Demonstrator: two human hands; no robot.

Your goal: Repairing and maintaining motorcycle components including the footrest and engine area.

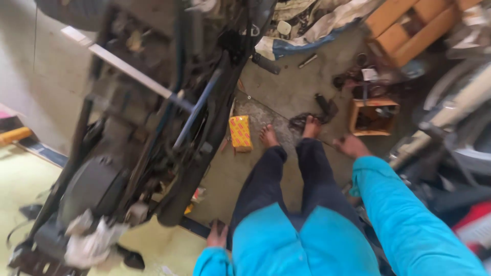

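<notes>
- The left hand (218,236) rests flat on the floor, holding nothing
- The right hand (351,146) reaches down near the wooden box (373,116); I cannot tell if it grips anything
- The motorbike (148,128) stands stripped, parts still off
- The yellow box (240,133) lies beside the bare feet; little free floor (286,87) is left

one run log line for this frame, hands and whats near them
left hand: on floor by motorcycle frame | right hand: empty, near small wooden box | yellow box beside bare feet
</notes>
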